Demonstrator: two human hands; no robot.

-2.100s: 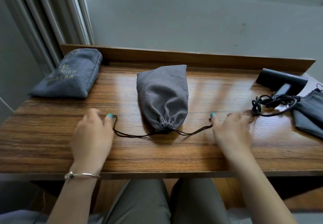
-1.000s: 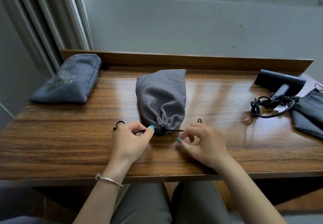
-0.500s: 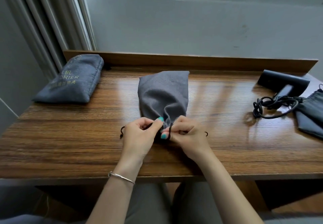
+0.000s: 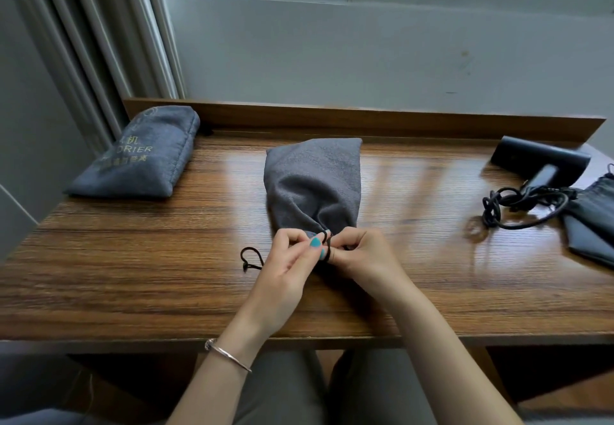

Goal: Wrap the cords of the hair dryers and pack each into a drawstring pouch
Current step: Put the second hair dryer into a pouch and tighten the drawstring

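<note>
With the filled pouch (image 4: 312,185) lying mid-worktop (image 4: 133,275), my L hand (image 4: 285,265) & R hand (image 4: 362,255) each pinched the drawstring (image 4: 327,252) at its cinched mouth; best practice was to keep both ends taut w/ even tension while knotting.

From my seat I cannot see the gathered mouth of the middle pouch (image 4: 312,185); my left hand (image 4: 282,268) and right hand (image 4: 362,255) cover it, and most of the drawstring (image 4: 250,258) too. The flat pouch (image 4: 591,222) runs off the right edge. The gold lettering on the far-left pouch (image 4: 139,155) is only partly readable.
</note>
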